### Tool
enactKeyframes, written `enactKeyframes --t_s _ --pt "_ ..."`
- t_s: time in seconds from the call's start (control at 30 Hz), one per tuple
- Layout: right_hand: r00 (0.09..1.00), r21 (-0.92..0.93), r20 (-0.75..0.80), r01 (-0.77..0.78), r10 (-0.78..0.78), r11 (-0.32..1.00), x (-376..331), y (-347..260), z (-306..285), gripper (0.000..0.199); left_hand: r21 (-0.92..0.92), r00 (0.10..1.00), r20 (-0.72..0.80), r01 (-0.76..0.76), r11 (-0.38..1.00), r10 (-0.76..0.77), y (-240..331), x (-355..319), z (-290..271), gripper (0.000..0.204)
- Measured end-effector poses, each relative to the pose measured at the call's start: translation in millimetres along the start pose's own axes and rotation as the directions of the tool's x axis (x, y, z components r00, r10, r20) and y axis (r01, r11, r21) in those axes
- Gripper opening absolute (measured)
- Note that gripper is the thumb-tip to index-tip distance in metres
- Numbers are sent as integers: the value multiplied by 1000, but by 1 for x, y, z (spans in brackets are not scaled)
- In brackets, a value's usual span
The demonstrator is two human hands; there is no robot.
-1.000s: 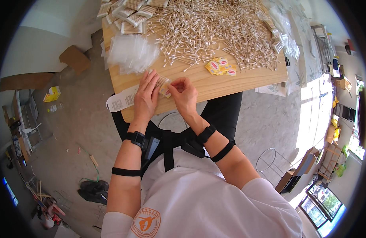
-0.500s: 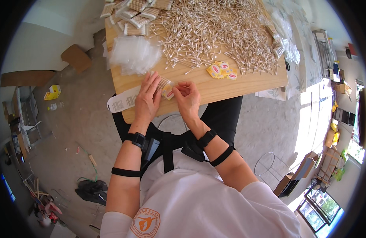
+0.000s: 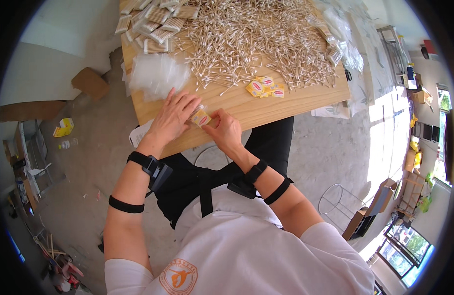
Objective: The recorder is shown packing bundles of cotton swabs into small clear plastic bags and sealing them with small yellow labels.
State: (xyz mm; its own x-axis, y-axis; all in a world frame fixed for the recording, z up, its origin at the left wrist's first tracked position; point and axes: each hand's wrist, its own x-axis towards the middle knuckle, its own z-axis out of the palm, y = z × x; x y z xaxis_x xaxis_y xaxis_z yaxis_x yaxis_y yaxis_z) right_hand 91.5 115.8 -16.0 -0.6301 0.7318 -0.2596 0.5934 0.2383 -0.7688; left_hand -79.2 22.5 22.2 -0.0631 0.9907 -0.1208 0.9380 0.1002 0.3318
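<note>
At the table's near left edge lies a small clear bag of cotton swabs (image 3: pixel 193 116) with a yellow label card (image 3: pixel 202 118) at its near right end. My left hand (image 3: pixel 169 120) lies over the bag's left part, its fingers stretched out and pressing down, hiding much of it. Curled in a pinch, my right hand (image 3: pixel 224 130) has thumb and forefinger at the card's lower right corner. Whether the card is inside the bag I cannot tell. Beyond my left fingertips sits a stack of empty clear bags (image 3: pixel 158 76). Several loose yellow cards (image 3: pixel 265 87) lie right of centre.
A heap of loose cotton swabs (image 3: pixel 251 44) covers the far part of the wooden table (image 3: pixel 286 109). Filled swab packs (image 3: pixel 160 19) are piled at the far left. Under my left wrist pokes a white printed card (image 3: pixel 139 132). Clear plastic wrapping (image 3: pixel 349 49) lies along the right side.
My left hand has shifted slightly left, its forearm swinging outward and covering more of the white printed card. My right hand stays at the yellow label card. The whole view has shifted a little.
</note>
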Motion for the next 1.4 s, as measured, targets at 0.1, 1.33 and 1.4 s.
enactKeyframes --t_s 0.1,1.33,1.4 --pt "997 -6 73 -32 32 999 5 -1 2 29 -47 999 -24 -28 998 27 -7 1 6 81" --pt "826 635 495 -555 269 538 17 12 -4 16 -262 986 -165 -13 965 -32 1 -20 39 84" --pt "745 661 610 -666 271 345 16 19 -2 18 -261 986 -164 -9 965 -35 1 -20 40 84"
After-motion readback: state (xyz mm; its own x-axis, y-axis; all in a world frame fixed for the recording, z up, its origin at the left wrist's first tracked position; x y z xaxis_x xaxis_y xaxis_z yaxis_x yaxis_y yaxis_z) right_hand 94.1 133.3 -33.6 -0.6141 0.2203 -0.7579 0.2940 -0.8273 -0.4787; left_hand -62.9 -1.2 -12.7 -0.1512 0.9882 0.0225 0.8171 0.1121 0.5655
